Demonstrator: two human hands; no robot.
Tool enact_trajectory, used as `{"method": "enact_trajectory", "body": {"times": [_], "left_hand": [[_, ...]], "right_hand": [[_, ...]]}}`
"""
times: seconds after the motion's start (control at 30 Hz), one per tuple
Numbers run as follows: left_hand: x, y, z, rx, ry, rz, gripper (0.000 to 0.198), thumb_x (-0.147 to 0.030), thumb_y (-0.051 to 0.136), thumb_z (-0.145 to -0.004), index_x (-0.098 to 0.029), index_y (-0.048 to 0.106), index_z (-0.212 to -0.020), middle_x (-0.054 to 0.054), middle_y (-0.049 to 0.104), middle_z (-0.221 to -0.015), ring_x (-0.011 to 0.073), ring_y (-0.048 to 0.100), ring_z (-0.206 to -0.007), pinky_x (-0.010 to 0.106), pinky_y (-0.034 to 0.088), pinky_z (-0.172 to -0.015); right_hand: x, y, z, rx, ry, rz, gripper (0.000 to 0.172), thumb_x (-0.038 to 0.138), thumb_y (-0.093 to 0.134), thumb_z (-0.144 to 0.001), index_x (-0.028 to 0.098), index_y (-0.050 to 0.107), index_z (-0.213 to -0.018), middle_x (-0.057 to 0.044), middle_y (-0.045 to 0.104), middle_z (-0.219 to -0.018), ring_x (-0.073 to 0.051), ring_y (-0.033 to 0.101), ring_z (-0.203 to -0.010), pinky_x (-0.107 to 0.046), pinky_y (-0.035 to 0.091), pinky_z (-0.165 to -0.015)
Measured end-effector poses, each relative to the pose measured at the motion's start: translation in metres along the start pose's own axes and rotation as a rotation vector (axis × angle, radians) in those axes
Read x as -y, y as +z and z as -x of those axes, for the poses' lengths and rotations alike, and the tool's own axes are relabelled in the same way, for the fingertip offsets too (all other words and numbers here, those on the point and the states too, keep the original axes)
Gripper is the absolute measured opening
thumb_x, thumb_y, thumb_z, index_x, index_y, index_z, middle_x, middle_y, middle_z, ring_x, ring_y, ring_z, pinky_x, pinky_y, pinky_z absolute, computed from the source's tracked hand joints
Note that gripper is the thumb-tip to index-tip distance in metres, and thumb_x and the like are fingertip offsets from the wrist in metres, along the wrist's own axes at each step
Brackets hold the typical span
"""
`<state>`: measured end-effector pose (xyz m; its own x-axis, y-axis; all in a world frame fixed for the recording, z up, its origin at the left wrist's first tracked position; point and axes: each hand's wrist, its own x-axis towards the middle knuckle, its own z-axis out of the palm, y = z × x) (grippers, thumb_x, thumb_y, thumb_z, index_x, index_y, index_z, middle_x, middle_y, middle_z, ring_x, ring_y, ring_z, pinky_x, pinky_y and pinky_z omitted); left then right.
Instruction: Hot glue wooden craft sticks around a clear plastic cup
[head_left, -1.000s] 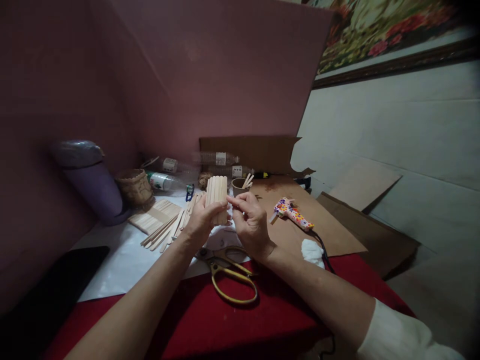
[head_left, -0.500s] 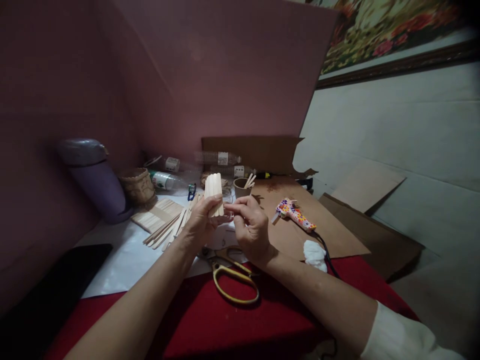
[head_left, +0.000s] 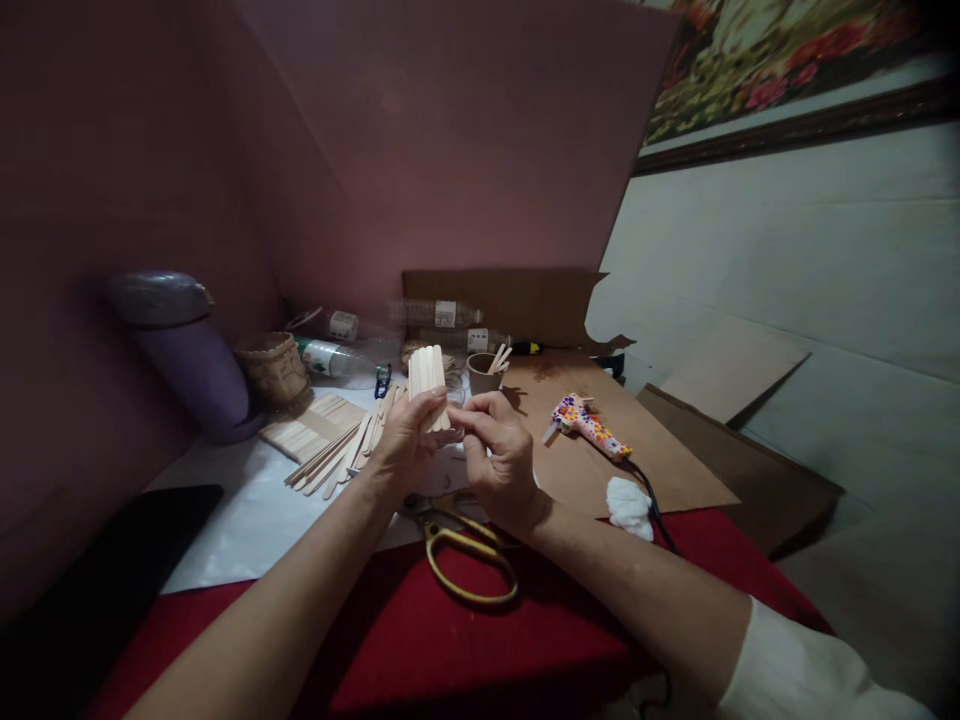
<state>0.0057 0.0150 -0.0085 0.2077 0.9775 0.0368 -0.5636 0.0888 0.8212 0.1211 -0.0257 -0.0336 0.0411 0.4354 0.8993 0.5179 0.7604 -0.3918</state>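
My left hand grips a row of pale craft sticks lying side by side, its thumb pressed across their lower part. At their lower right edge, the fingers of my right hand are pinched together; whatever is between the fingertips is hidden. Below both hands lie scissors with yellowed handles, their blades partly covered. Loose craft sticks are spread to the left, beside a banded bundle of sticks.
A flower-patterned glue gun rests on a cardboard sheet at right, near a crumpled white tissue. Behind stand a small cup holding sticks and several plastic bottles. A woven basket and purple tumbler are at left.
Both hands keep nearly the same place and grip. The right fingers shift very slightly at the edge of the sticks; the view moves a little.
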Motion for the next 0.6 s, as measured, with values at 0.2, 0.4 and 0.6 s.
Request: {"method": "enact_trajectory", "body": {"times": [0.2, 0.4, 0.6], "left_hand": [[0.0009, 0.0007, 0.0005, -0.002, 0.019, -0.017, 0.037, -0.026, 0.08, -0.059, -0.015, 0.058, -0.087, 0.0, 0.063, -0.073, 0.0127, 0.061, -0.062, 0.023, 0.054, -0.05], [0.0018, 0.0006, 0.0007, -0.021, 0.044, -0.022, 0.037, -0.027, 0.081, -0.06, -0.015, 0.058, -0.087, -0.001, 0.061, -0.071, 0.0116, 0.059, -0.061, 0.021, 0.053, -0.05], [0.0027, -0.0004, -0.0007, -0.046, 0.061, -0.035, 0.037, -0.025, 0.08, -0.059, -0.016, 0.059, -0.088, -0.001, 0.062, -0.073, 0.0123, 0.06, -0.064, 0.02, 0.051, -0.051]], "right_hand": [[-0.0008, 0.0014, 0.0004, 0.003, 0.0, 0.001, 0.034, 0.005, 0.045, -0.087, 0.019, 0.073, -0.1, -0.006, 0.057, -0.088, -0.018, 0.059, -0.084, -0.031, 0.053, -0.071], [-0.0006, 0.0023, 0.0006, 0.009, 0.014, -0.007, 0.032, 0.007, 0.046, -0.088, 0.021, 0.072, -0.098, -0.005, 0.056, -0.087, -0.018, 0.059, -0.084, -0.031, 0.053, -0.071], [-0.0014, 0.0028, 0.0027, 0.014, 0.016, -0.007, 0.032, 0.006, 0.045, -0.087, 0.02, 0.072, -0.099, -0.006, 0.057, -0.089, -0.018, 0.059, -0.084, -0.032, 0.054, -0.071]]}}
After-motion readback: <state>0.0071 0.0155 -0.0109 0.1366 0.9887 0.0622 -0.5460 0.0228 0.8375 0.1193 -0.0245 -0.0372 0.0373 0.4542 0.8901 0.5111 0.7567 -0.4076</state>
